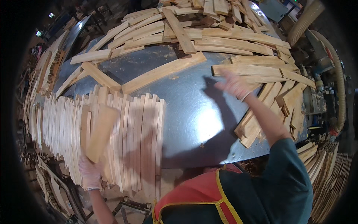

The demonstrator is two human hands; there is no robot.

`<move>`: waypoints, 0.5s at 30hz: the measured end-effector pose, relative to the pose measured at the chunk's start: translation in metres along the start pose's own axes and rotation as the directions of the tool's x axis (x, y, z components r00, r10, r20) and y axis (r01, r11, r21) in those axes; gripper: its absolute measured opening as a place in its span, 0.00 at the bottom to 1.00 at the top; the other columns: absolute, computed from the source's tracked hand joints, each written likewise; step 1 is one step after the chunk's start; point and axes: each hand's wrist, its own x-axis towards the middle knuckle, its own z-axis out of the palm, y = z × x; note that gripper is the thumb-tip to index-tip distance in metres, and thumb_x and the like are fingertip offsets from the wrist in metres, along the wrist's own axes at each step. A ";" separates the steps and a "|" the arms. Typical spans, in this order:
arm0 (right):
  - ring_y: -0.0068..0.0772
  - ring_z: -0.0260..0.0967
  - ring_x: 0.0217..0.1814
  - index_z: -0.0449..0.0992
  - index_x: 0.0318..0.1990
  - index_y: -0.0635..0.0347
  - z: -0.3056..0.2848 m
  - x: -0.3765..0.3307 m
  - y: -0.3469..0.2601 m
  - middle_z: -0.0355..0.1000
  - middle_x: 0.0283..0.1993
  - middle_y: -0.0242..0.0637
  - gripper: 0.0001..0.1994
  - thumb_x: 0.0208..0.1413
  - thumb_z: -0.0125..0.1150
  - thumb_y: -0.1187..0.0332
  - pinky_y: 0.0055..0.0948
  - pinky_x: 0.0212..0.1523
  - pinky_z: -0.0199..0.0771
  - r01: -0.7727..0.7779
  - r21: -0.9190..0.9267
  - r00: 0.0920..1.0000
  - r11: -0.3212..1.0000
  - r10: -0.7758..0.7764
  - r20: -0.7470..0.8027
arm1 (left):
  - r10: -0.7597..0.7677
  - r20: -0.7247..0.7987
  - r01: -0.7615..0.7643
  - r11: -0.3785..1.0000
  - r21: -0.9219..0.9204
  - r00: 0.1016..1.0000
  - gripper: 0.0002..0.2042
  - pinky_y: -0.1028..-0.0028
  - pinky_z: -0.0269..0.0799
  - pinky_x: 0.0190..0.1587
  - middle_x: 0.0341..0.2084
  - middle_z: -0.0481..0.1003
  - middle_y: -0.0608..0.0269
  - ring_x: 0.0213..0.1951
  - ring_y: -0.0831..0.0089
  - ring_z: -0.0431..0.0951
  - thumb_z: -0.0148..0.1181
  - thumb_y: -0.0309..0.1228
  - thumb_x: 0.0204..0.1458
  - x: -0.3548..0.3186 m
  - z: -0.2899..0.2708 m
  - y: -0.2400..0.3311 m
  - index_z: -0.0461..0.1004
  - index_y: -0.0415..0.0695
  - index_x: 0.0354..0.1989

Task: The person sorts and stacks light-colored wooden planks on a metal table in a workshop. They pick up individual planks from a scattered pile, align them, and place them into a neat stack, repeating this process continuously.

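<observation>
Over the remote feed, my left grip (90, 172) is grasping a flat tan wooden board (101, 132) over a row of narrow, pale wooden slats (143, 138); my right grip (233, 85) is hovering released near a long, curved wooden plank (253, 70) on the shiny grey metal table (179, 112).

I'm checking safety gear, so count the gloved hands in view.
2: the left hand, holding a board over the packed row of strips, and the right hand, near the loose boards. Others may be hidden at the dark edges.
</observation>
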 end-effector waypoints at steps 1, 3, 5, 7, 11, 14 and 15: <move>0.59 0.59 0.80 0.64 0.76 0.64 -0.016 0.015 0.030 0.63 0.78 0.58 0.48 0.54 0.74 0.44 0.44 0.81 0.58 0.034 -0.107 0.998 0.994 -0.040 -0.055 | -0.087 0.095 0.087 0.996 0.003 0.992 0.40 0.50 0.70 0.67 0.61 0.76 0.46 0.63 0.41 0.74 0.73 0.41 0.51 0.016 0.001 -0.026 0.67 0.42 0.74; 0.59 0.61 0.78 0.66 0.74 0.65 -0.037 0.034 0.096 0.66 0.75 0.58 0.48 0.49 0.75 0.47 0.46 0.79 0.61 0.074 -0.349 0.989 0.934 -0.115 -0.098 | -0.136 0.186 0.120 0.988 0.098 0.973 0.39 0.48 0.68 0.69 0.65 0.74 0.43 0.66 0.40 0.72 0.71 0.40 0.53 0.023 0.004 -0.044 0.66 0.41 0.75; 0.57 0.63 0.77 0.69 0.72 0.62 -0.044 0.053 0.130 0.70 0.71 0.54 0.44 0.48 0.73 0.48 0.47 0.78 0.62 0.044 -0.451 0.997 0.892 -0.070 -0.042 | 0.005 0.028 -0.010 0.985 0.171 1.000 0.36 0.49 0.67 0.70 0.65 0.73 0.42 0.67 0.41 0.71 0.68 0.38 0.54 0.020 0.031 -0.052 0.68 0.41 0.73; 0.54 0.64 0.75 0.72 0.69 0.51 -0.035 0.067 0.155 0.72 0.68 0.43 0.42 0.43 0.73 0.49 0.46 0.75 0.67 -0.005 -0.485 1.000 0.875 0.016 0.019 | 0.093 -0.059 -0.094 0.996 -0.005 0.994 0.31 0.50 0.68 0.68 0.60 0.76 0.45 0.62 0.44 0.74 0.69 0.36 0.51 0.032 0.015 0.011 0.73 0.41 0.66; 0.56 0.68 0.70 0.70 0.70 0.53 -0.009 0.069 0.135 0.73 0.68 0.46 0.48 0.38 0.75 0.44 0.49 0.71 0.70 -0.040 -0.468 0.997 0.883 0.065 0.037 | 0.257 -0.055 -0.263 0.942 -0.210 0.965 0.34 0.51 0.67 0.67 0.56 0.75 0.49 0.61 0.49 0.74 0.73 0.40 0.48 -0.015 0.045 0.103 0.73 0.44 0.65; 0.61 0.72 0.67 0.70 0.72 0.55 -0.017 0.057 0.044 0.76 0.64 0.52 0.48 0.41 0.75 0.46 0.50 0.68 0.72 0.276 -0.595 0.872 0.755 0.063 0.485 | 0.317 -0.054 -0.321 0.926 -0.198 0.947 0.37 0.48 0.63 0.70 0.60 0.72 0.49 0.64 0.48 0.71 0.73 0.43 0.48 -0.066 0.061 0.128 0.70 0.45 0.68; 0.56 0.74 0.64 0.70 0.73 0.56 -0.017 0.043 0.034 0.78 0.61 0.51 0.47 0.43 0.74 0.45 0.45 0.65 0.73 0.301 -0.467 0.857 0.832 -0.022 0.514 | 0.352 -0.076 -0.360 0.910 -0.205 0.933 0.37 0.47 0.62 0.71 0.61 0.71 0.49 0.65 0.47 0.70 0.72 0.43 0.48 -0.077 0.062 0.132 0.69 0.44 0.69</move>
